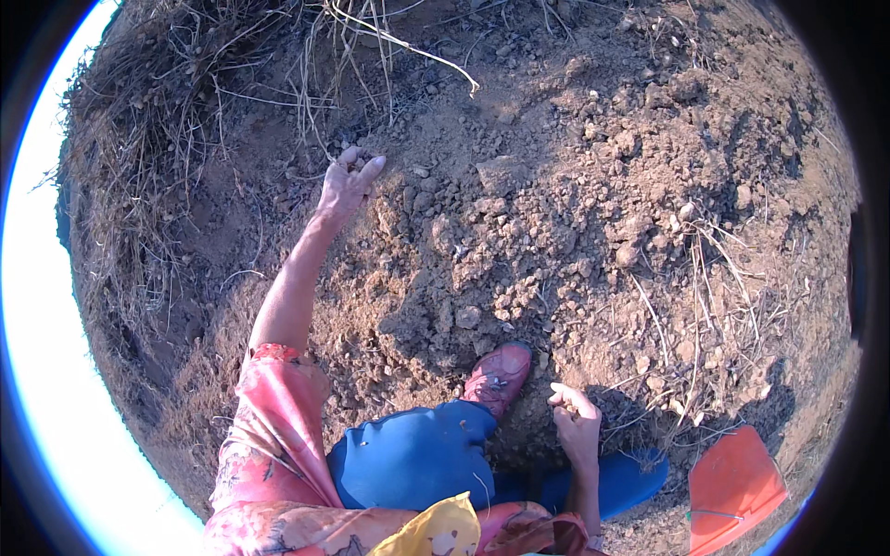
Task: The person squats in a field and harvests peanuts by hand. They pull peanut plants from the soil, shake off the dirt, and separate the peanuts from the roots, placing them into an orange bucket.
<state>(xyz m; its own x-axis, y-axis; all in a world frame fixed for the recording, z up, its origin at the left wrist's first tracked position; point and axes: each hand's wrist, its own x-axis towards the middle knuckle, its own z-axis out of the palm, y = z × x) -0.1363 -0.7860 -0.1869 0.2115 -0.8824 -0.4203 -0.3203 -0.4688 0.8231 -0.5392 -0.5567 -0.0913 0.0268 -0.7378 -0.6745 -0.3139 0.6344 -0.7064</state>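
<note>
My left hand (350,181) reaches out over the dug soil, fingers curled, close to the tip of a dry plant stem (316,135). Whether it grips the stem or something small cannot be told. Low on the right, my right hand (576,415) is held near my knee with its fingers bent; I cannot tell whether anything is in them. Between the hands lies loose, clumpy soil (480,243) with small pale lumps in it. A red shoe (499,375) rests on this soil.
A heap of dry uprooted plants (160,104) covers the upper left. Dry stalks with pale pods (699,278) lie at the right. An orange plastic container or sheet (733,486) is at the lower right. My blue-clad knee (417,455) is in front of me.
</note>
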